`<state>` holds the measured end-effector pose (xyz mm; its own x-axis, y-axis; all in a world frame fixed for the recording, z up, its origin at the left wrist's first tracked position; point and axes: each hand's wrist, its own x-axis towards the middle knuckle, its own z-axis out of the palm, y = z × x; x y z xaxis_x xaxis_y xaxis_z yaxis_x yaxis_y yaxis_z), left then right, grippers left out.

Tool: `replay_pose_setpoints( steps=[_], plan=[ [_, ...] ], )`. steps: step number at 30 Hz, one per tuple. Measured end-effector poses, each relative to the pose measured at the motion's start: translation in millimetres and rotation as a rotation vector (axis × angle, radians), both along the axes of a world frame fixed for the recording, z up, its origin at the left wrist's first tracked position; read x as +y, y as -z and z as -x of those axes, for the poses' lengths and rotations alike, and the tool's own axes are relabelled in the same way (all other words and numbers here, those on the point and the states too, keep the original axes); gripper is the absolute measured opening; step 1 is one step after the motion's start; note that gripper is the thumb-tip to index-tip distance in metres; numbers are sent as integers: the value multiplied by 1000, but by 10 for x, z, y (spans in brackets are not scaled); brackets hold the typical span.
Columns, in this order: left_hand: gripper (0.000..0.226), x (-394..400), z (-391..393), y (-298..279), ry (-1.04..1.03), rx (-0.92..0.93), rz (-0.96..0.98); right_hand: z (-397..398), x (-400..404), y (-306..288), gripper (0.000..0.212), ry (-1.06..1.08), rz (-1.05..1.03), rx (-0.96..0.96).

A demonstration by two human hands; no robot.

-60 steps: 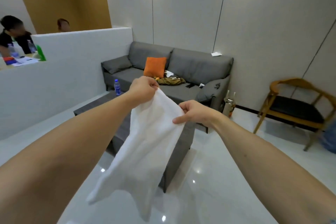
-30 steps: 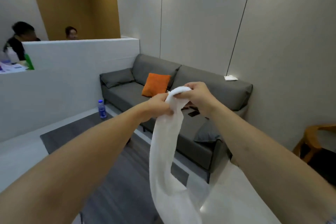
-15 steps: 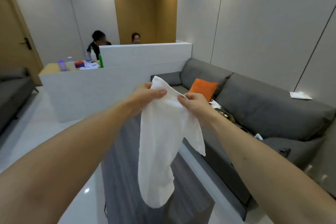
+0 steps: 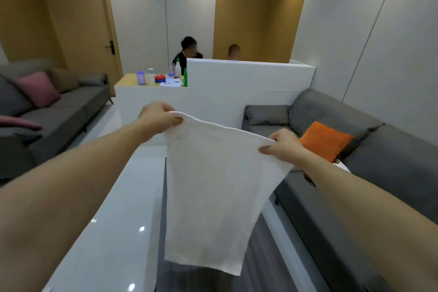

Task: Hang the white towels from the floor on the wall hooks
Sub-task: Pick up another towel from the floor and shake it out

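Observation:
A white towel [image 4: 213, 192] hangs spread out flat in front of me, held up by its top edge. My left hand [image 4: 159, 118] pinches the top left corner. The top right corner is pinched by my right hand [image 4: 283, 146]. Both arms are stretched forward at about chest height. The towel's lower edge hangs free above the floor. No wall hooks show in this view.
A grey sofa [image 4: 369, 159] with an orange cushion [image 4: 326, 140] runs along the right wall. Another grey sofa [image 4: 54, 114] with a pink cushion stands at the left. A white partition counter [image 4: 237, 87] with bottles stands ahead; two people sit behind it. A wooden door [image 4: 80, 19] is at back left.
My view has swung left, from the right sofa and chair to the counter and door. My hands have moved apart and the bunched towel is now spread out flat.

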<state>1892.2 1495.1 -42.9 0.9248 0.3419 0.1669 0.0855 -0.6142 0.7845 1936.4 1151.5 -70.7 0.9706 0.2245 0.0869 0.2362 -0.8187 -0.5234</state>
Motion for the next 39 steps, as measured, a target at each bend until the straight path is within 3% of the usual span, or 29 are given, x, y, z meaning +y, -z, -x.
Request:
replay_pose_setpoints(
  steps=[3,6,11,14,17,27,39],
  plan=[
    [13,408,-481,-98,-54,34,-247,-634,263,-65,31,81,-9,-50],
    [14,605,-913,-218,-149,6,-349,-1164,498,-216,26,117,2,-142],
    [18,768,-1343,-420,-283,-149,-434,-1695,713,-454,15,177,-59,-292],
    [19,811,-1406,-428,-302,-180,-427,-1801,732,-456,25,160,-86,-340],
    [15,781,-1311,-260,-309,-177,-412,-1776,683,-316,14,112,-115,-349],
    [21,223,-204,1173,-358,91,-315,-911,169,1020,17,28,-81,-150],
    [22,-737,1687,3098,-273,430,-365,692,-713,2994,24,-18,31,201]
  ],
)
